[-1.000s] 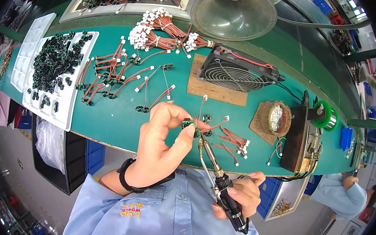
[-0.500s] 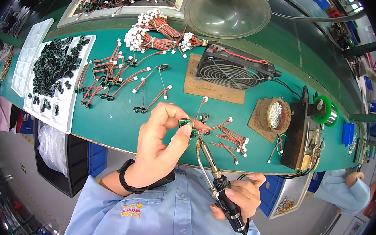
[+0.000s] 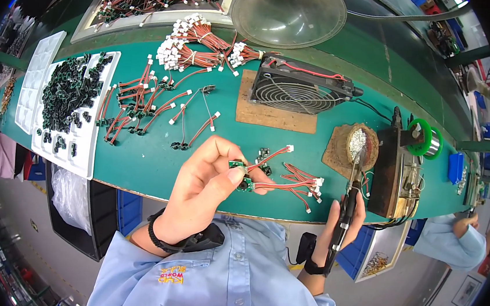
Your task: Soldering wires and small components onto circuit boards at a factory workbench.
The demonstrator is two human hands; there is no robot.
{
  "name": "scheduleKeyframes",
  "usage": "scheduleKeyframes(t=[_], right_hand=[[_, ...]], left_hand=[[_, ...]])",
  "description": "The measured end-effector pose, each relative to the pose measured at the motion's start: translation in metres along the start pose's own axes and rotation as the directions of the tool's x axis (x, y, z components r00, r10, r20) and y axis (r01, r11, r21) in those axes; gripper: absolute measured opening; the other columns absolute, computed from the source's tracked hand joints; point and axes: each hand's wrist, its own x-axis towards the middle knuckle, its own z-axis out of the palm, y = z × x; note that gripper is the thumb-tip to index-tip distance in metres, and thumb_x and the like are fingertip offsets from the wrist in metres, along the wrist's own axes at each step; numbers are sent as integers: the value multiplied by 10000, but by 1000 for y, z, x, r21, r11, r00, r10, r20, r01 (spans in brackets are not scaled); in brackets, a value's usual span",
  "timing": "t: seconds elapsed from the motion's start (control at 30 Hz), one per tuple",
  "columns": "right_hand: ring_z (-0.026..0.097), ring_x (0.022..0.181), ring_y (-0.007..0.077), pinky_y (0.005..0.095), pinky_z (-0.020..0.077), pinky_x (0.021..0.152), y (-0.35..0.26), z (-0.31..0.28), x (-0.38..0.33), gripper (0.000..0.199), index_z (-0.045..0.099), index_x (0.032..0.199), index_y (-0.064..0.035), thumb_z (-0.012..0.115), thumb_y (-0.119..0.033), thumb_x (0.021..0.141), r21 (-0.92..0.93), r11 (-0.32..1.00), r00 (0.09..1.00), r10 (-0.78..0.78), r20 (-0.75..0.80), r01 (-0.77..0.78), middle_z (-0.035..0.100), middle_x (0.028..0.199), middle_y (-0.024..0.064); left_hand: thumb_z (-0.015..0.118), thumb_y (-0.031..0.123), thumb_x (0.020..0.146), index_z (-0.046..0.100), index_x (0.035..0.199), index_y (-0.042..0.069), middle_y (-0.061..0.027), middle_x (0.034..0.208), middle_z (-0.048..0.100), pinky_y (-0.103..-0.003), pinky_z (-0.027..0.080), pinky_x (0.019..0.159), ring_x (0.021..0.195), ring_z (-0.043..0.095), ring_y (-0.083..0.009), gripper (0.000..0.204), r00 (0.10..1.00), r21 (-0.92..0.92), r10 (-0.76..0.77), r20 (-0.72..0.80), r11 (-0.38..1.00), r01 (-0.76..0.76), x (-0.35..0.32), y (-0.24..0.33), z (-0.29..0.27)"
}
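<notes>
Over the near edge of the green bench (image 3: pixel 156 168), the left hand (image 3: pixel 207 184) pinches a small green circuit board (image 3: pixel 237 165) between thumb and fingertips, its red wire lead (image 3: pixel 274 155) trailing right, while the right hand (image 3: pixel 341 220), well apart to the right, is wrapped around a soldering iron (image 3: pixel 347 197) whose tip reaches the far cleaning pad (image 3: pixel 357 144).

- The left hand (image 3: pixel 210 185) is raised in front of the chest, palm turned toward the person, fingers curled, thumb and fingertips (image 3: pixel 236 174) pinched together.
- The left wrist wears a dark band, forearm bare, rising from the lower edge.
- The right hand (image 3: pixel 345 220) is out to the right, fist wrapped closed, knuckles outward, wrist banded.
</notes>
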Motion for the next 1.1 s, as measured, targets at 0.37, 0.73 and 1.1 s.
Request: scheduleKeyframes(t=[0.37, 0.73, 1.1], right_hand=[[544, 546, 117, 324, 283, 779, -59, -24, 2, 328, 627, 886, -154, 746, -308, 623, 482, 709, 761, -637, 123, 515, 586, 635, -31], [568, 570, 99, 329, 284, 782, -62, -22, 3, 327, 632, 900, -161, 741, -283, 618, 493, 708, 747, -645, 159, 506, 600, 647, -37], [567, 561, 107, 333, 285, 776, -60, -21, 4, 334, 635, 900, -148, 748, -282, 616, 511, 698, 744, -649, 157, 501, 602, 634, -31]], left_hand=[[463, 66, 899, 398, 931, 24, -168, 895, 640, -265, 429, 765, 846, 603, -157, 83, 989, 224, 144, -40, 966, -131, -2, -12, -1], [472, 42, 878, 395, 931, 10, -176, 882, 646, -264, 441, 740, 840, 616, -167, 99, 978, 249, 197, -62, 952, -176, -3, -14, -2], [477, 25, 862, 394, 928, -1, -173, 875, 653, -264, 426, 783, 830, 619, -159, 110, 970, 379, 241, -40, 902, -209, -3, -13, -3]])
